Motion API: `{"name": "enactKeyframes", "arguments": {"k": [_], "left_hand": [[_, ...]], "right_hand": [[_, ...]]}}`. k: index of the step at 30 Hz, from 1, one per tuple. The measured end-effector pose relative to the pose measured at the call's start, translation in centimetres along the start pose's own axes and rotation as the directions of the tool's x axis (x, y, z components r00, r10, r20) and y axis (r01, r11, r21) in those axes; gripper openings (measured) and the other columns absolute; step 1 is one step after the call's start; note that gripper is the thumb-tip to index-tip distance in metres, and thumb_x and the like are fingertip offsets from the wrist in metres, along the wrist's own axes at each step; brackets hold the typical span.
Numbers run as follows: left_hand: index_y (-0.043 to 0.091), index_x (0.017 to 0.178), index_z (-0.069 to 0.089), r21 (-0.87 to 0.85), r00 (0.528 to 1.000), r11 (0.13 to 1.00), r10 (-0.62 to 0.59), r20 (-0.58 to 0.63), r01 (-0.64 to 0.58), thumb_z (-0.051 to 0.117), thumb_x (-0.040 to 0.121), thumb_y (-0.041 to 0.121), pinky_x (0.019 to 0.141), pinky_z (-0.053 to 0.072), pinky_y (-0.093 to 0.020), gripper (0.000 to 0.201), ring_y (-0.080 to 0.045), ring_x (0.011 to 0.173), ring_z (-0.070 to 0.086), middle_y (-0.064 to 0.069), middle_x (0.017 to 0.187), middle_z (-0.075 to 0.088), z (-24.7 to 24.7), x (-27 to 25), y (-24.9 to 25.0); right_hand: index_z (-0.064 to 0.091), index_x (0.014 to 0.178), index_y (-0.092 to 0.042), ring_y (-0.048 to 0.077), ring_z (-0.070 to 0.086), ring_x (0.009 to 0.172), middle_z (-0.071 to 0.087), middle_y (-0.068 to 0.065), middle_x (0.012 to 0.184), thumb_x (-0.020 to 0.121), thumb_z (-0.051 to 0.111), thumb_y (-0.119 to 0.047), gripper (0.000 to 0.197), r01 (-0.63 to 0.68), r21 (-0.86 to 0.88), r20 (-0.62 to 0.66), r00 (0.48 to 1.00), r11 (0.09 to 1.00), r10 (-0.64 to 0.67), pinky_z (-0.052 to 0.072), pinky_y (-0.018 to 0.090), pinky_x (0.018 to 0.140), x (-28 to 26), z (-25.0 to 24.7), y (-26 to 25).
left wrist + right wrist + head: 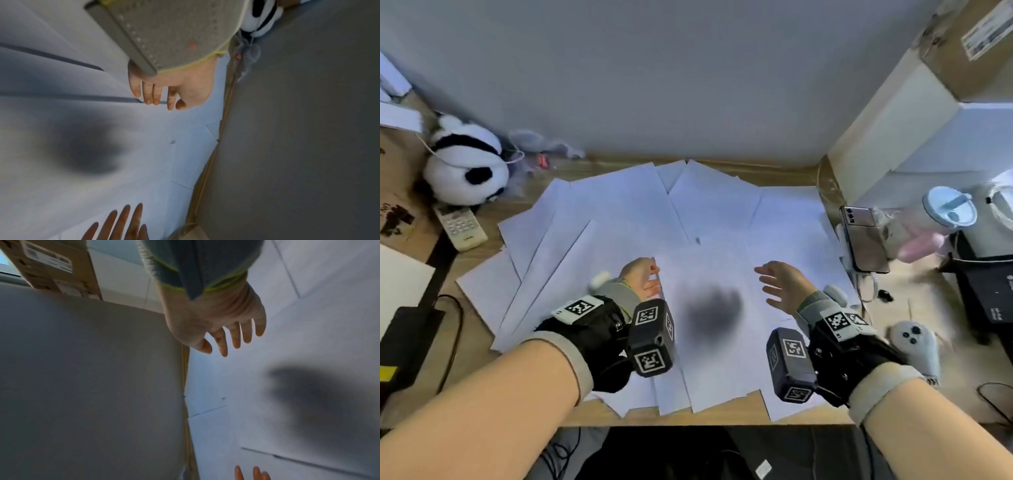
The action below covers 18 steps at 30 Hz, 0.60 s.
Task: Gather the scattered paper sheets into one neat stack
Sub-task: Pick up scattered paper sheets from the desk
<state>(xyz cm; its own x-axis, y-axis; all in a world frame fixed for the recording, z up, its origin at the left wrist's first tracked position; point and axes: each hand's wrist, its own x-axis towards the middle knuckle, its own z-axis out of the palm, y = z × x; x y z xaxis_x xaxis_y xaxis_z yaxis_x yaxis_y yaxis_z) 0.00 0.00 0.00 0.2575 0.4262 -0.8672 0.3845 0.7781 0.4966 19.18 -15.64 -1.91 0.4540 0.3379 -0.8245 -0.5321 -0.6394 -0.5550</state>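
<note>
**Both hands spread over the paper sheets, holding nothing**

The left hand (642,279) sits above the middle of the desk (482,370), its fingers (156,94) straight and close together, the tips at the left edge of the topmost sheet (709,267). Whether they touch the paper cannot be told. The right hand (780,286) is well apart from it, on the other side of the same sheet, palm turned inward and fingers (236,335) splayed and relaxed; nothing is gripped. Each wrist wears a grey knitted cuff and a black strap with a tagged camera block.

Between the two hands a dark, blurred shadow falls on the top sheet.

The paper sheets (599,219) lie fanned and overlapping across most of the desk, from the front edge to near the back edge by the grey wall (688,75), tilted at different angles, spreading further toward the left side.

At the back left corner sits a panda plush toy (465,164), with a white remote control (462,224) just in front of it. Along the right edge lie a phone (863,236), a lidded cup (948,205) on its side, and a grey game controller (914,346) near the front right. A cardboard box (976,44) stands at the back right.
</note>
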Motion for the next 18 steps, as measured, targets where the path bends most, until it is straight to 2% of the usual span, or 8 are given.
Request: {"name": "enactKeyframes", "arguments": {"k": [2, 5, 7, 9, 11, 14, 16, 18], "left_hand": [[0.014, 0.073, 0.045, 0.022, 0.999, 0.999, -0.031, -0.018, 0.031, 0.035, 0.096, 0.013, 0.055, 0.036, -0.025, 0.025, -0.017, 0.064, 0.043, -0.007, 0.104, 0.046, 0.0, 0.3, -0.6], [0.013, 0.068, 0.04, 0.062, 0.994, 0.993, -0.106, 0.007, 0.105, 0.036, 0.096, 0.014, 0.055, 0.035, -0.025, 0.028, -0.018, 0.062, 0.042, -0.006, 0.079, 0.046, 0.0, 1.2, -2.2], [0.013, 0.069, 0.042, 0.061, 0.991, 0.989, -0.134, 0.019, 0.132, 0.037, 0.096, 0.014, 0.052, 0.04, -0.026, 0.027, -0.019, 0.062, 0.044, -0.005, 0.076, 0.046, 0.0, 2.0, -2.8], [0.011, 0.076, 0.046, 0.084, 0.989, 0.986, -0.146, 0.034, 0.142, 0.04, 0.095, 0.013, 0.037, 0.046, -0.02, 0.02, -0.018, 0.064, 0.048, -0.005, 0.077, 0.048, 0.2, 2.2, -3.0], [0.01, 0.077, 0.047, 0.083, 0.985, 0.984, -0.164, 0.046, 0.16, 0.043, 0.094, 0.01, 0.029, 0.043, -0.015, 0.017, -0.018, 0.063, 0.049, -0.006, 0.075, 0.049, 0.4, 2.6, -3.6], [0.008, 0.074, 0.048, 0.076, 0.989, 0.987, -0.146, 0.032, 0.143, 0.043, 0.093, 0.005, 0.044, 0.049, -0.024, 0.02, -0.018, 0.061, 0.051, -0.006, 0.072, 0.049, 0.8, 3.1, -4.0], [0.007, 0.073, 0.049, 0.037, 0.998, 0.997, -0.065, 0.01, 0.065, 0.044, 0.094, 0.005, 0.045, 0.046, -0.022, 0.021, -0.016, 0.05, 0.057, -0.006, 0.065, 0.054, 0.8, 3.4, -3.6], [0.008, 0.072, 0.051, -0.012, 0.999, 0.999, 0.033, 0.007, -0.033, 0.046, 0.094, 0.008, 0.034, 0.041, -0.012, 0.023, -0.008, 0.029, 0.054, -0.002, 0.044, 0.058, 0.3, 3.3, -2.5]], "right_hand": [[0.058, 0.117, -0.007, 0.021, 0.042, 0.099, 0.048, 0.006, 0.109, 0.093, 0.046, -0.021, 0.03, 0.035, 0.001, -0.121, 0.992, 0.999, -0.035, 0.034, 0.033, 0.089, 0.7, -0.2, 0.5], [0.053, 0.077, -0.006, 0.02, 0.038, 0.065, 0.043, 0.006, 0.071, 0.091, 0.05, -0.014, 0.016, 0.025, -0.108, -0.241, 0.969, 0.994, -0.05, 0.028, 0.028, 0.059, 2.5, -0.4, 1.8], [0.048, 0.068, -0.009, 0.022, 0.037, 0.061, 0.04, 0.006, 0.065, 0.087, 0.055, -0.014, 0.021, -0.042, -0.197, -0.277, 0.961, 0.98, -0.015, 0.026, 0.027, 0.054, 3.3, -0.7, 2.7], [0.054, 0.075, -0.009, 0.022, 0.043, 0.064, 0.049, 0.009, 0.074, 0.083, 0.062, -0.014, 0.013, -0.081, -0.247, -0.239, 0.971, 0.966, 0.02, 0.032, 0.027, 0.057, 3.7, -0.7, 3.1], [0.058, 0.098, -0.009, 0.024, 0.052, 0.083, 0.055, 0.011, 0.095, 0.082, 0.065, -0.015, 0.018, -0.087, -0.332, -0.166, 0.986, 0.939, 0.033, 0.04, 0.028, 0.074, 3.9, -0.6, 3.7], [0.052, 0.126, -0.001, 0.026, 0.055, 0.109, 0.058, 0.013, 0.123, 0.08, 0.069, -0.012, 0.051, -0.076, -0.435, -0.096, 0.995, 0.897, 0.038, 0.043, 0.033, 0.098, 4.1, -0.2, 3.8], [0.059, 0.113, 0.001, 0.026, 0.055, 0.099, 0.06, 0.015, 0.11, 0.079, 0.067, -0.006, 0.036, -0.023, -0.38, -0.063, 0.998, 0.925, -0.002, 0.043, 0.034, 0.089, 3.6, 0.2, 3.4], [0.062, 0.088, -0.008, 0.027, 0.054, 0.091, 0.059, 0.015, 0.101, 0.079, 0.066, -0.003, 0.011, 0.006, -0.27, -0.047, 0.999, 0.963, -0.02, 0.043, 0.037, 0.084, 3.1, 0.9, 3.0]]}}
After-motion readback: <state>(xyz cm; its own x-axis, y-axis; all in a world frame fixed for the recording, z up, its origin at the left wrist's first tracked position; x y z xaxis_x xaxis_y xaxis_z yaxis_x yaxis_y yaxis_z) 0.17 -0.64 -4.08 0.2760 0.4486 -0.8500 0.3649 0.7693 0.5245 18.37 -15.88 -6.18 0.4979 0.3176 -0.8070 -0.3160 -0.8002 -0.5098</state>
